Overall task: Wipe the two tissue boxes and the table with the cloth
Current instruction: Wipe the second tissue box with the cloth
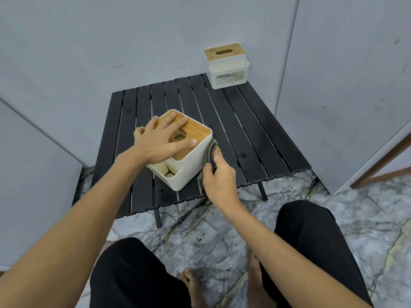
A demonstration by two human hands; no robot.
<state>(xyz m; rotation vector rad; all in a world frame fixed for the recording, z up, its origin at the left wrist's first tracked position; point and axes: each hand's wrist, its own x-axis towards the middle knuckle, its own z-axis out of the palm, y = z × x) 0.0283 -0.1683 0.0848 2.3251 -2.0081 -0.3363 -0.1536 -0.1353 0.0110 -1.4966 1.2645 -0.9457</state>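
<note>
Only the head view here, looking down at a low black slatted tabletop (240, 112) in a grey corner. The near tissue box (189, 165) sits toward the front edge: cream plastic body with rounded corners, a bamboo-looking lid with an oval slot, and open side compartments facing the person. The left hand (162, 141) lies flat on the lid with fingers spread, pressing down to steady it rather than curling round anything. The right hand (219, 176) grips a bunched grey cloth (211, 152) and holds it against the box's right wall, so I'd say that side is being wiped.

The box looks light and rigid, and smooth plastic would probably skate on those slats, so pinning it from the top makes sense. The lid may just sit loose, so I'd lift by the body walls. The cloth is soft and floppy, best kept wadded in the palm.

The second tissue box (229, 67), same style with a printed label, stands at the far right corner by the wall, well apart from both hands.
</note>
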